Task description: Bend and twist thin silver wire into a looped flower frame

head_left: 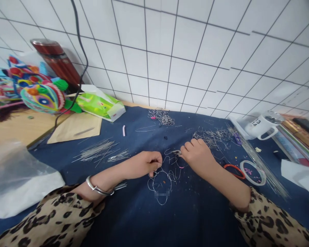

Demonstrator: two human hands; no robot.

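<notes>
Near the middle of the dark blue cloth, my left hand [144, 164] pinches the top of a bent wire figure [171, 185] made of thin silvery loops. To its right, my right hand [198, 156] is closed around small metal pliers [176, 152], whose tip points left beside curled wire ends. A short row of pink beads [181, 167] sits on a wire between the hands. The pliers' handles are hidden in my right palm. A silver bangle is on my left wrist.
Straight wires [96, 151] lie left; tangled wires [212, 137] lie right and a wire heap [161, 116] behind. At right are a bead dish [252, 173], red ring [234, 171] and white mug [264, 126]. A green packet [100, 104] and red flask [58, 61] stand back left.
</notes>
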